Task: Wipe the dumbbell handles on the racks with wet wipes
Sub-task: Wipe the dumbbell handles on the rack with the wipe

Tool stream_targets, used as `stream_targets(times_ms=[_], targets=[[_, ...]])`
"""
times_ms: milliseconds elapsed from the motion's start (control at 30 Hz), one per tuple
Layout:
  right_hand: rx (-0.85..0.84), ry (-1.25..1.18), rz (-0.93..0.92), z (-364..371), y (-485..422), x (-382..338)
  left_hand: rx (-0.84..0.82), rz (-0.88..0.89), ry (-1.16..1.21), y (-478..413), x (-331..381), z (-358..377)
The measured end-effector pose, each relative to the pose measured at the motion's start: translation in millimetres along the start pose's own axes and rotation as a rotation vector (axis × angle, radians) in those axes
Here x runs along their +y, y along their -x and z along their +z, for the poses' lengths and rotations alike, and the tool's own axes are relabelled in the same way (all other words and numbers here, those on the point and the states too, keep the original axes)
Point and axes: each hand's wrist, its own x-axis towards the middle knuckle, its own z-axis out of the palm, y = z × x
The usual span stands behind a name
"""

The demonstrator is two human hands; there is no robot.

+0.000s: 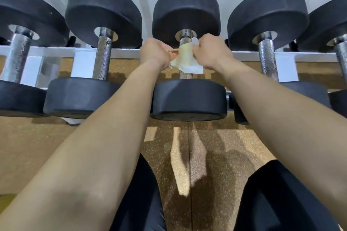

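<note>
Visibly yellowish wipe (185, 58) around knurled handle (185, 75)

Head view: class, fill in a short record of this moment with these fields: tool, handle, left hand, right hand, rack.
tool: wet wipe, yellow-stained, stretched across the handle
handle: knurled metal handle of the middle dumbbell
left hand: left hand grips the wipe's left end
right hand: right hand grips the wipe's right end
rack: white rack, five dumbbells in view
</note>
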Motion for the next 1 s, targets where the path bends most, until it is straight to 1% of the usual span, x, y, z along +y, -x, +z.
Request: stream_targets(times_ms=[67,167,200,233,333,367,467,533,600,700,767,833,900,967,1000], targets=[[-0.007,-0.045,0.015,-3.8,3.4,-2.0,0.072,0.000,0.040,1.6,-4.7,-1.1],[-0.005,-0.239,0.045,-15.6,7.8,-2.2,0.234,-0.024,0.148,-1.3,-12.2,-3.8],[0.006,-0.256,0.044,-18.0,8.8,-1.9,0.245,-0.045,0.154,-0.3,-12.7,-4.0],[0.015,-0.232,0.035,-18.5,9.7,-1.7,0.205,-0.065,0.127,0.0,-12.9,-2.7],[0.007,-0.131,0.014,-15.7,9.7,-1.8,-0.020,-0.103,-0.030,3.2,-12.6,1.9],[-0.006,-0.122,0.007,-15.2,8.4,-2.4,-0.049,-0.095,-0.054,5.5,-10.0,1.3],[-0.072,-0.101,0.000,-12.5,4.3,0.6,-0.037,-0.061,-0.047,14.8,-2.7,-4.6],[-0.088,0.038,-0.011,-7.5,3.3,5.8,-0.044,-0.041,0.025,17.3,0.3,-5.6],[-0.153,0.145,0.001,-0.2,5.6,9.2,-0.049,-0.029,0.139,19.0,2.7,-6.6],[-0.281,0.162,0.042,4.2,11.7,7.7,-0.027,0.021,0.246,23.2,10.9,-11.1],[-0.344,0.163,0.047,0.5,15.6,6.8,-0.017,0.044,0.219,24.6,13.2,-14.5],[-0.392,0.051,0.124,-10.5,18.2,8.4,-0.025,0.028,0.083,23.2,11.9,-17.5],[-0.368,-0.193,0.199,-24.7,22.0,8.4,-0.066,-0.015,-0.121,24.2,7.1,-21.7],[-0.295,-0.440,0.176,-38.5,29.3,4.0,-0.142,-0.038,-0.319,28.5,0.3,-22.2],[-0.263,-0.511,0.137,-43.5,34.3,0.5,-0.172,-0.030,-0.371,33.9,-2.0,-23.1]])
